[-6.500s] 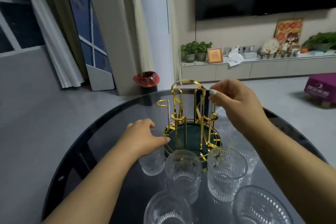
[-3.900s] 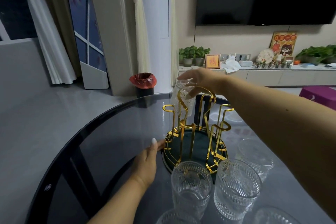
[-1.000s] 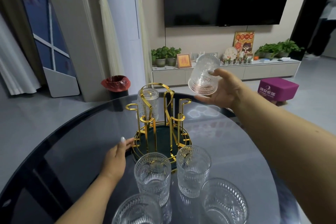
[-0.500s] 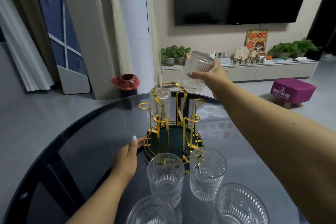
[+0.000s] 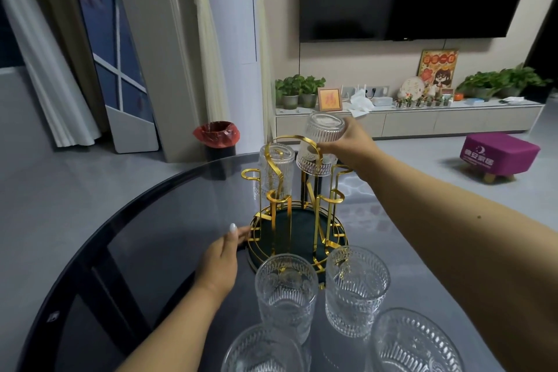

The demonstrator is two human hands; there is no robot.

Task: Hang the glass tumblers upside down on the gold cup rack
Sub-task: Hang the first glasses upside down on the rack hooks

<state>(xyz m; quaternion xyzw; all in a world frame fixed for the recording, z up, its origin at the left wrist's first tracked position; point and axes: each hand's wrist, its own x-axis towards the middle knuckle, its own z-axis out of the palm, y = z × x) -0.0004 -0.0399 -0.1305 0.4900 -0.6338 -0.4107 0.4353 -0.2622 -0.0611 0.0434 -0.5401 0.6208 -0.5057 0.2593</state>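
Tumbler in hand: a ribbed glass tumbler (image 5: 320,143) is upside down in the air, tipped a bit, right over the top of the gold cup rack (image 5: 297,214).
Right hand: the right hand (image 5: 351,149) has its fingers curled round that glass and holds it from the side.
Hung tumbler: one glass (image 5: 276,170) already hangs upside down on a peg at the far left of the rack.
Left hand: the left hand (image 5: 222,257) lies flat on the table (image 5: 136,244), fingers straight, with the tips touching the rack's round base. It holds nothing.
Rack: it stands near the middle of the round dark table, with a dark green bottom.
Waiting tumblers: two glasses stand open side up just by the near side of the rack, one on the left (image 5: 285,293) and one on the right (image 5: 356,288). Two more, (image 5: 262,350) and (image 5: 415,344), are at the near edge of the table, partly cut off.
Room: a red-lined bin (image 5: 216,137) and a purple stool (image 5: 499,154) are on the floor behind.
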